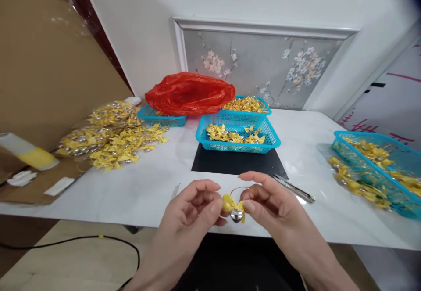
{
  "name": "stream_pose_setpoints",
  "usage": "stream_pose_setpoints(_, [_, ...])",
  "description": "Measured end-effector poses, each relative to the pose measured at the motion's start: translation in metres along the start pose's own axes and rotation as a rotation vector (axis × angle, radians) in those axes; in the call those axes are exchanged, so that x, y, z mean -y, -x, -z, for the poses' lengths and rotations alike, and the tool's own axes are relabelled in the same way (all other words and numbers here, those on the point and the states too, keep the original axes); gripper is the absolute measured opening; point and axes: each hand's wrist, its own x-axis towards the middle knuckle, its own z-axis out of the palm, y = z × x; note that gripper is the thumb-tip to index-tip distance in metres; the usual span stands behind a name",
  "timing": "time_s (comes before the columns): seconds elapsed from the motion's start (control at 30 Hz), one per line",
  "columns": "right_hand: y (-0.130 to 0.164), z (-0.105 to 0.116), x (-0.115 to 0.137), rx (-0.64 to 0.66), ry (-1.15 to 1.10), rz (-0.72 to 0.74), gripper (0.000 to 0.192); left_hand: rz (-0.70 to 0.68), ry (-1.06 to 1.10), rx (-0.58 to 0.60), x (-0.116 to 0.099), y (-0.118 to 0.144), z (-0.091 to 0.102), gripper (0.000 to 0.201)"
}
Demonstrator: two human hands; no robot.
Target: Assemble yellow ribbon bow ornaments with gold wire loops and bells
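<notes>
Both my hands meet at the near edge of a white table [158, 185]. Between them is a small yellow ribbon bow with a silver bell [234, 207] and a thin wire loop rising above it. My left hand [194, 212] pinches the bow's left wing with thumb and forefinger. My right hand [269, 203] pinches its right wing. A blue basket [237, 134] holding several finished yellow bows sits just beyond, on a black mat [237, 163].
A heap of yellow bows with bells [110, 135] lies at the left. A red plastic bag [190, 92] covers a basket at the back, another full basket [245, 104] beside it. A fourth basket [378, 168] stands right. Metal tweezers [294, 188] lie near my right hand.
</notes>
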Motion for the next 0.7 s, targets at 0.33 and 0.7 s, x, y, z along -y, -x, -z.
stream_pose_setpoints(0.33, [-0.006, -0.015, 0.007, 0.047, 0.014, 0.050, 0.029, -0.035, -0.096, 0.013, -0.004, 0.000, -0.004, 0.015])
stream_pose_setpoints(0.7, [-0.016, -0.033, -0.006, -0.067, -0.613, -0.104, 0.039, 0.042, 0.228, 0.119, 0.019, 0.007, -0.010, 0.021])
